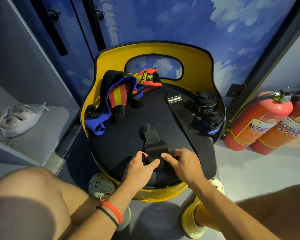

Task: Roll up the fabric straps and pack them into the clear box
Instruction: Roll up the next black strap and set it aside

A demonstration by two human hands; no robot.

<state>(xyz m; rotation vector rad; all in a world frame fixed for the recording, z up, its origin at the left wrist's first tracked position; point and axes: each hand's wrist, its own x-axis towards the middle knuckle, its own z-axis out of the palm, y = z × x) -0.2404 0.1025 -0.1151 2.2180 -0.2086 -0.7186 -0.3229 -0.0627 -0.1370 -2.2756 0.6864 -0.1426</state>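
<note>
Fingers (165,155) around black strap (155,147), near end

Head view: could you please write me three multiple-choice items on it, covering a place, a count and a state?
1. Where on the seat do the rolled black straps lie?
A) right side B) front left C) centre
2. How many fire extinguishers stand by the wall?
A) one B) two C) four
3. What are the left hand and right hand doing?
A) hanging idle B) gripping the black strap C) lifting a shoe
Answers: 1 A, the rolls sit at the seat's right side; 2 B, two red bodies stand side by side; 3 B, both hands pinch the strap's near end.
</note>
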